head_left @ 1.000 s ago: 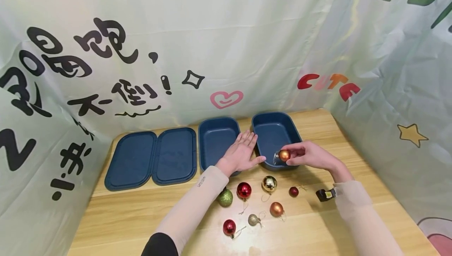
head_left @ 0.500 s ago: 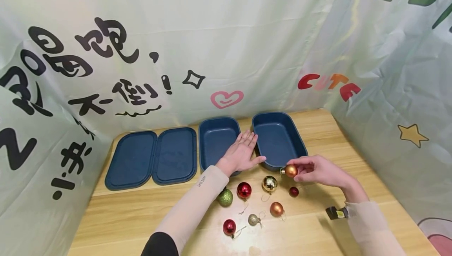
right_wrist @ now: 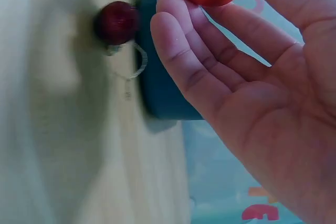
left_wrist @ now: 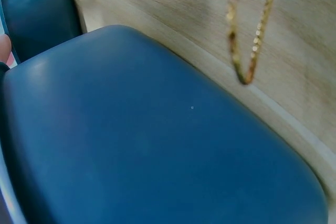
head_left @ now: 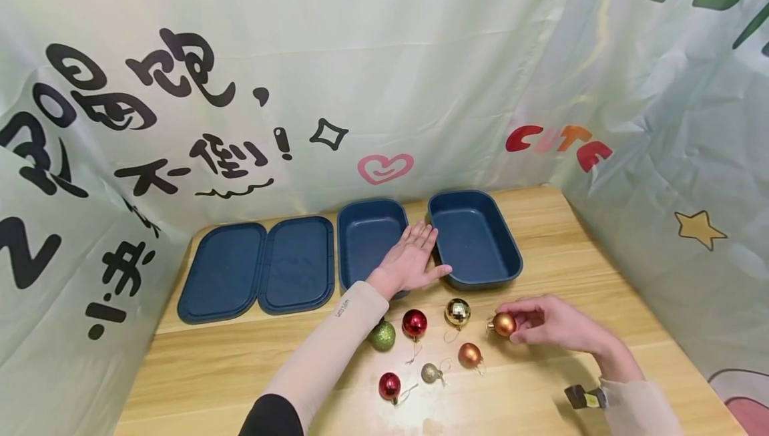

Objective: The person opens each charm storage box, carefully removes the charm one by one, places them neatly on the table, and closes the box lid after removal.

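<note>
My right hand (head_left: 559, 322) pinches a copper-coloured Christmas ball (head_left: 504, 324) between thumb and fingertips, in front of the right blue box (head_left: 480, 242). In the right wrist view a small dark red ball (right_wrist: 118, 23) with a string loop lies close by; the hand and held ball hide it in the head view. My left hand (head_left: 410, 262) lies with straight fingers over the gap between the right box and the middle blue box (head_left: 371, 239). Nearest to the hands are a shiny gold ball (head_left: 458, 312), a red ball (head_left: 414, 323) and a second copper ball (head_left: 470, 355).
Two blue lids (head_left: 223, 272) lie side by side at the left. A green glitter ball (head_left: 382, 336), a small pale glitter ball (head_left: 430, 373) and another red ball (head_left: 389, 386) sit on the wooden table (head_left: 240, 369). Printed cloth (head_left: 456, 89) hangs around the table's back and sides.
My right hand has come from over the right box towards the table's front and right, still pinching the copper ball. My left hand has stayed put.
</note>
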`<state>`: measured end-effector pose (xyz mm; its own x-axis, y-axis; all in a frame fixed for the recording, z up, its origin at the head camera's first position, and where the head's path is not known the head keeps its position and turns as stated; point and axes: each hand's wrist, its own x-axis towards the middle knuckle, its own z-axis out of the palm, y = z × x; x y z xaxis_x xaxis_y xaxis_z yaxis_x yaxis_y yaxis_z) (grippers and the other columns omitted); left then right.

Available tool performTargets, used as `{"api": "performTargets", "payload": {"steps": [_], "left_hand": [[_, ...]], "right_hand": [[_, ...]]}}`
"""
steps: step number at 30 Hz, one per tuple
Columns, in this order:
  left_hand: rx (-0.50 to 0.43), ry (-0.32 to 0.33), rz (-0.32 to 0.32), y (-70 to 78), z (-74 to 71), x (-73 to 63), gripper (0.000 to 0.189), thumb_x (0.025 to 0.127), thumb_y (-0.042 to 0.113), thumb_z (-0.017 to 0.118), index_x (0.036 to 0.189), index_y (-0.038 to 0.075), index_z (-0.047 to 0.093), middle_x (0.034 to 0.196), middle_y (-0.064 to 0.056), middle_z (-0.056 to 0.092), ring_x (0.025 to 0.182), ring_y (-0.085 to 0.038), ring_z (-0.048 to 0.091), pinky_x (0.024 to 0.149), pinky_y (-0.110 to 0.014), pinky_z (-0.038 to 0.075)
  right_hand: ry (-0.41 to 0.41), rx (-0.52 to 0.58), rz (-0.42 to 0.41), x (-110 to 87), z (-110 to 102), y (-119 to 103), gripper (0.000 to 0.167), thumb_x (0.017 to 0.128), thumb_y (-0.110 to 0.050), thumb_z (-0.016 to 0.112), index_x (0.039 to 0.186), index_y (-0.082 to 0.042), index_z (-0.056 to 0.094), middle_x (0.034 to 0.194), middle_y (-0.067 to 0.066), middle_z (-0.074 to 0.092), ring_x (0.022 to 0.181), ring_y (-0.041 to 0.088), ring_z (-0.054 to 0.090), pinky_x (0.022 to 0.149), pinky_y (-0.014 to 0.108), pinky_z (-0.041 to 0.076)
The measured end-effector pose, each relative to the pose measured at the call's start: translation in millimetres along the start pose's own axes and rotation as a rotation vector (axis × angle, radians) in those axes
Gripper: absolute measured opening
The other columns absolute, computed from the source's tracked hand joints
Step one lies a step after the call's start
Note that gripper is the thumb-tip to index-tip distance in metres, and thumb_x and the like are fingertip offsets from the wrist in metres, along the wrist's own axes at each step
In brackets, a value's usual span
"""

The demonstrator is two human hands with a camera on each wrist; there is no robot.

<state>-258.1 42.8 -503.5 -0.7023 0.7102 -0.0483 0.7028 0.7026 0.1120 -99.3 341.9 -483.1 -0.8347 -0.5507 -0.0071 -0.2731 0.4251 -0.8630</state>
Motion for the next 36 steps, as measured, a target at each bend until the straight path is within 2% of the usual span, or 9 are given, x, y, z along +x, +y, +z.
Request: {"api": "performTargets", "payload": {"steps": [5, 8, 16, 23, 29, 36], "left_hand": [[-0.005, -0.001, -0.002, 0.0, -0.5, 0.1, 0.092, 0.106, 0.071, 0.031, 0.169, 0.005, 0.018, 0.176, -0.016, 0.019, 0.166, -0.032, 0.011, 0.135, -0.044, 0.009], [-0.012, -0.005, -0.008, 0.3, -1.0, -0.5, 0.092, 0.106, 0.071, 0.031, 0.169, 0.005, 0.017, 0.176, -0.016, 0.019, 0.166, -0.031, 0.01, 0.135, -0.044, 0.008], [-0.022, -0.007, -0.013, 1.4, -0.5, -1.1, 0.092, 0.106, 0.071, 0.031, 0.169, 0.006, 0.017, 0.177, -0.015, 0.018, 0.166, -0.03, 0.008, 0.135, -0.043, 0.007], [-0.02, -0.003, -0.011, 0.4, 0.7, -0.6, 0.093, 0.106, 0.072, 0.031, 0.169, 0.005, 0.018, 0.177, -0.016, 0.018, 0.166, -0.031, 0.01, 0.135, -0.043, 0.007], [-0.02, 0.001, -0.004, -0.4, 1.8, -0.3, 0.093, 0.106, 0.072, 0.031, 0.169, 0.005, 0.018, 0.177, -0.016, 0.017, 0.166, -0.032, 0.01, 0.135, -0.044, 0.007], [-0.02, 0.009, 0.003, -0.8, 1.6, -0.8, 0.093, 0.106, 0.072, 0.031, 0.169, 0.004, 0.019, 0.176, -0.016, 0.018, 0.166, -0.032, 0.011, 0.135, -0.044, 0.009]], "right_hand": [[-0.045, 0.02, 0.0, -6.5, 8, 6, 0.044, 0.09, -0.007, 0.082, 0.131, 0.004, 0.07, 0.101, 0.006, 0.074, 0.08, -0.001, 0.063, 0.064, 0.021, 0.056], [-0.066, 0.038, 0.004, -8.5, 12, 9, 0.043, 0.09, -0.005, 0.082, 0.13, 0.004, 0.07, 0.095, 0.008, 0.074, 0.077, -0.002, 0.062, 0.061, 0.021, 0.055], [-0.125, 0.112, 0.031, -9.9, 22, 20, 0.045, 0.091, -0.005, 0.079, 0.131, 0.011, 0.067, 0.095, 0.01, 0.075, 0.084, 0.001, 0.066, 0.07, 0.023, 0.06], [-0.123, 0.13, 0.06, -9.3, 24, 26, 0.045, 0.091, -0.004, 0.078, 0.131, 0.013, 0.066, 0.098, 0.008, 0.077, 0.086, 0.001, 0.068, 0.073, 0.022, 0.06], [-0.121, 0.143, 0.071, -8.5, 24, 25, 0.041, 0.091, 0.001, 0.077, 0.129, 0.013, 0.067, 0.095, 0.006, 0.075, 0.082, 0.0, 0.065, 0.068, 0.02, 0.056], [-0.101, 0.123, 0.118, -7.9, 25, 24, 0.041, 0.089, -0.001, 0.079, 0.126, 0.011, 0.068, 0.088, 0.001, 0.067, 0.075, -0.001, 0.058, 0.062, 0.018, 0.048]]}}
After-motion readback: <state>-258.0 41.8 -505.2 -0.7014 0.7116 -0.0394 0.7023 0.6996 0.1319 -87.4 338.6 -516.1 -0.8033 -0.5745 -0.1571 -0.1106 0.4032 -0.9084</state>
